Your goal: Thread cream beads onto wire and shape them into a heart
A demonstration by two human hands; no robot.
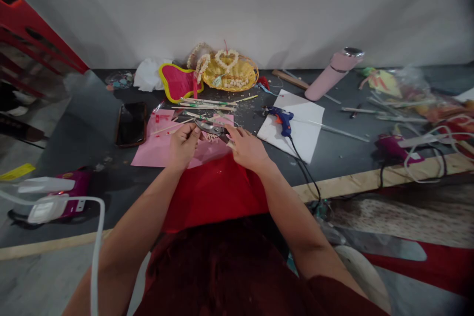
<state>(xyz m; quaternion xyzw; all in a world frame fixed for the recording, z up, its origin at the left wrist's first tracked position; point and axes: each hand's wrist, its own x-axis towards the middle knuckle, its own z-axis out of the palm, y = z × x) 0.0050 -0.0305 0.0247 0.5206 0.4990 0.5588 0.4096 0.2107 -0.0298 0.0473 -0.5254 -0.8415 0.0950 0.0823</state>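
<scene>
My right hand [249, 147] is wrapped round a pair of pruning shears [213, 128], whose metal jaws point left. Close to the jaw tips, my left hand [185, 144] is closed in a pinch; what its fingers hold is too small to make out. Beneath both hands lies a pink sheet [148, 150] with small pale cut pieces [212, 137] on it. Several thin sticks in printed paper wrappers [207, 103] lie just beyond my hands. Red cloth [218, 187] covers my lap at the table edge.
A blue glue gun [281, 117] rests on a white board [309, 138], its cord hanging over the edge. Behind stand a yellow basket [248, 65] and a pink flask [329, 75]. A phone [131, 124] and a purple power strip [79, 190] lie left.
</scene>
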